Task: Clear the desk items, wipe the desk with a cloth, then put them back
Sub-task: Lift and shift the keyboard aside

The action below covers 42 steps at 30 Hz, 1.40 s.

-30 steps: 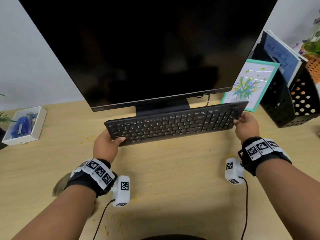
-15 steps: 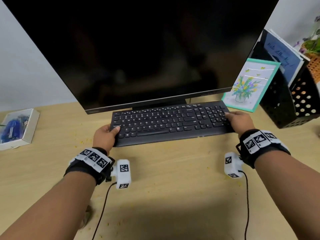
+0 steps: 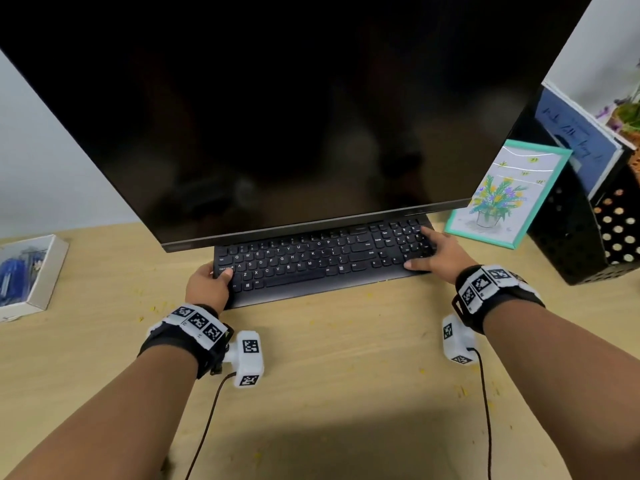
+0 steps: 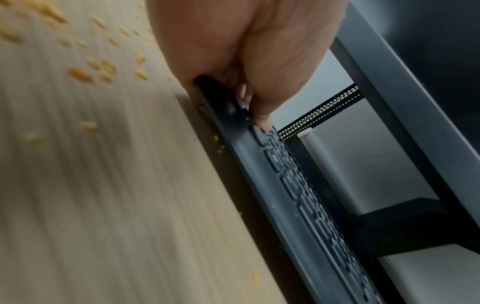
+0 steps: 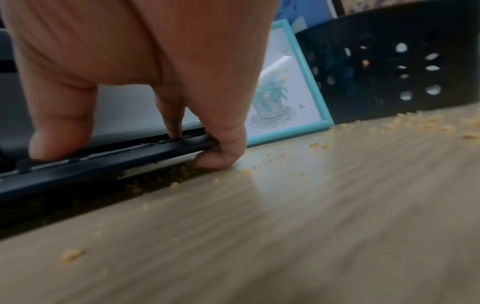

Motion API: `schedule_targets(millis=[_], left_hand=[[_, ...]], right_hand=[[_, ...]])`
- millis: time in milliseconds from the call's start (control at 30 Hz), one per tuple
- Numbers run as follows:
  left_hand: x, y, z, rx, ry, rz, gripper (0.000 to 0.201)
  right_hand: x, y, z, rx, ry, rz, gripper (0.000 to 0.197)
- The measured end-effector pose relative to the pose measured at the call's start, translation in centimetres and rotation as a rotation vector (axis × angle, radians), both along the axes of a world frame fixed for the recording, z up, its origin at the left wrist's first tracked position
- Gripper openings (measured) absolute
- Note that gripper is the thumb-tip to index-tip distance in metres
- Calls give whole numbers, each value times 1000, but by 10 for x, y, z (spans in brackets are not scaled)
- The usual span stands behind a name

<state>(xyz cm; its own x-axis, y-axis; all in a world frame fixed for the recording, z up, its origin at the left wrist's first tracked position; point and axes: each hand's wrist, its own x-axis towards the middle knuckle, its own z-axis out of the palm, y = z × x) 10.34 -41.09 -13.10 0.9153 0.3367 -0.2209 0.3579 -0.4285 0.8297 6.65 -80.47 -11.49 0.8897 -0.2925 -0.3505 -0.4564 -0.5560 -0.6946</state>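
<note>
A black full-size keyboard (image 3: pixel 322 261) with flat, low-profile keys and white legends lay across the centre of the head view on a light wood-grain desk (image 3: pixel 329 393), its far edge tucked beneath the lower rim of a large dark monitor (image 3: pixel 294 116) that filled the upper half of the frame. A plain, unkeyed strip ran along the keyboard's near edge. The left hand (image 3: pixel 207 285) gripped the keyboard's left end, thumb laid on the outermost keys; in the left wrist view the fingers (image 4: pixel 233 51) curled down around that end, and the keyboard (image 4: pixel 298 195) ran diagonally toward the lower right of the frame. The right hand (image 3: pixel 440 254) held the right end over the number pad; in the right wrist view its thumb (image 5: pixel 59 123) and one fingertip rested on the top face while another finger hooked under the edge, touching the desk (image 5: pixel 285 216). There, a narrow bright gap showed under the right end of the keyboard (image 5: pixel 103 162). Yellow crumbs (image 5: pixel 415 123) lay scattered on the desk, some directly below the keyboard's edge. At the right of the head view a teal-framed flower picture (image 3: pixel 502 195) leaned against a black perforated organizer (image 3: pixel 588 237); at the left edge stood a white box (image 3: pixel 31 271) with blue contents.
</note>
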Motion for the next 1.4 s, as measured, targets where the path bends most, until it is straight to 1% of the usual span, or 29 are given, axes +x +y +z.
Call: schedule_targets(millis=[67,133,233,333,433,500,567,633,733,767,800,867,933,1100,1200,1233,1333,1400], left_hand=[[-1,-3,-1,42,5,9,30],[0,-4,-1,87,17,8,31],[-1,-5,1,156,26,13,35],[-2,-7,2,166,15,45,39],[-2,-5,0,211,30,38,45],[-4,-7,0,295,16,19,50],[-6,-12,3,417,-39,-54,52],[-10,-18,5,543,-82,-178,54],[-10,-22,3,625,-29,-293,58],[-9,-21,3,626,-11,-304,59],[-7,-20,3,628,-8,-314,59],[-6,-17,5,630,-13,-346,57],[-4,-16,6,631,-34,-375,54],[-7,-18,7,576,-55,-359,48],[-12,-21,10,591,-60,-368,48],[-14,-22,11,601,-61,-380,48],[-17,-20,15,593,-9,-437,50],[-18,-18,17,559,-1,-457,46]], right_hand=[[-2,0,-2,-152,35,47,103],[-3,2,0,-250,49,71,104],[-5,8,7,-423,60,108,98],[-14,23,16,-554,-2,127,90],[-21,46,15,-661,-46,214,93],[-23,62,12,-709,-53,282,96],[-22,76,12,-728,-56,324,96],[-22,86,13,-759,-38,353,93],[-23,89,15,-797,23,337,76],[-24,86,16,-780,44,296,70],[-26,82,18,-751,65,243,68],[-29,70,24,-680,97,147,70],[-32,60,28,-642,110,117,69],[-38,66,28,-706,98,158,62],[-35,72,24,-706,142,140,74],[-34,70,24,-712,169,111,72],[-32,59,29,-747,257,18,54],[-31,53,33,-753,258,-10,54]])
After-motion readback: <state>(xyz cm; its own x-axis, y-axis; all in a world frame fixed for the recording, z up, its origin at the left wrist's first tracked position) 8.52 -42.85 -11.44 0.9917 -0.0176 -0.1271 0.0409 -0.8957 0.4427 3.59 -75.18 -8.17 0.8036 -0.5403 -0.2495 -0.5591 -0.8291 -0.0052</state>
